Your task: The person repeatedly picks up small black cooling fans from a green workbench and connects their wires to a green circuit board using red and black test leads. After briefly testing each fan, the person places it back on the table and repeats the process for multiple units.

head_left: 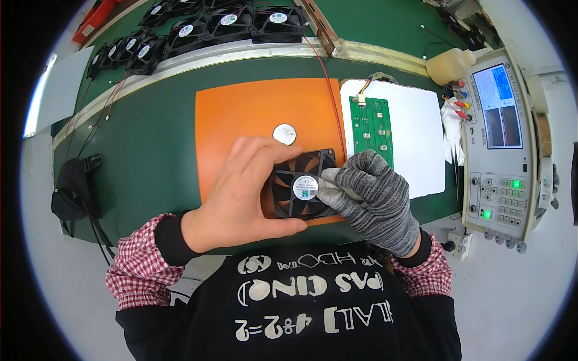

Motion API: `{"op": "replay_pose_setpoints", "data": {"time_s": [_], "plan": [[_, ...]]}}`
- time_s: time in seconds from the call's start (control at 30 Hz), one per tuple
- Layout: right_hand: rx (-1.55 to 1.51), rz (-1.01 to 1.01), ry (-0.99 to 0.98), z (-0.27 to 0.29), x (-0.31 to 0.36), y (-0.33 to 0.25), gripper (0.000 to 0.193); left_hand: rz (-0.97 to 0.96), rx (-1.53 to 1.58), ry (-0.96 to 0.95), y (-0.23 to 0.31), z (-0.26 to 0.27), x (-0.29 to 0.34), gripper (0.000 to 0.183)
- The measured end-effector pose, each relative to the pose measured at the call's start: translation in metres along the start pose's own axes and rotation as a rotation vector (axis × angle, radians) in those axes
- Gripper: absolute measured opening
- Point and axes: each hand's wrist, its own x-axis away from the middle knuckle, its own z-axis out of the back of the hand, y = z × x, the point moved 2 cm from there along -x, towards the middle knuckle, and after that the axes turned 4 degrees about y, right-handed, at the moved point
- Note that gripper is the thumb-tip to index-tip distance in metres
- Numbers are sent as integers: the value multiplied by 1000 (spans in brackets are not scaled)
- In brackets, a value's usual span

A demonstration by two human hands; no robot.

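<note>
Fan (pixel 303 186) on mat (pixel 241 114), between left hand (pixel 241 195) & right hand (pixel 373 201). Disc (pixel 285 133) just behind fan. Board (pixel 371 129) on sheet (pixel 421 132), right of mat. Tester (pixel 503 150) far right. Fans row (pixel 198 30) at back, w/ bottle (pixel 450 65) behind sheet.

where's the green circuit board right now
In the head view, the green circuit board lies on the white sheet, right of the orange mat, just beyond the gloved right hand.
</note>
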Motion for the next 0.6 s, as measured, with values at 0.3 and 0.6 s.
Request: {"op": "replay_pose_setpoints", "data": {"time_s": [0.3, 0.6], "plan": [[1, -3, -18, 2, -2, 2, 25, -27, -16, 35, 5, 2, -3, 76], [348, 91, -134, 7, 0, -16, 30, -300, -362, 47, 9, -4, 10, 57]]}}
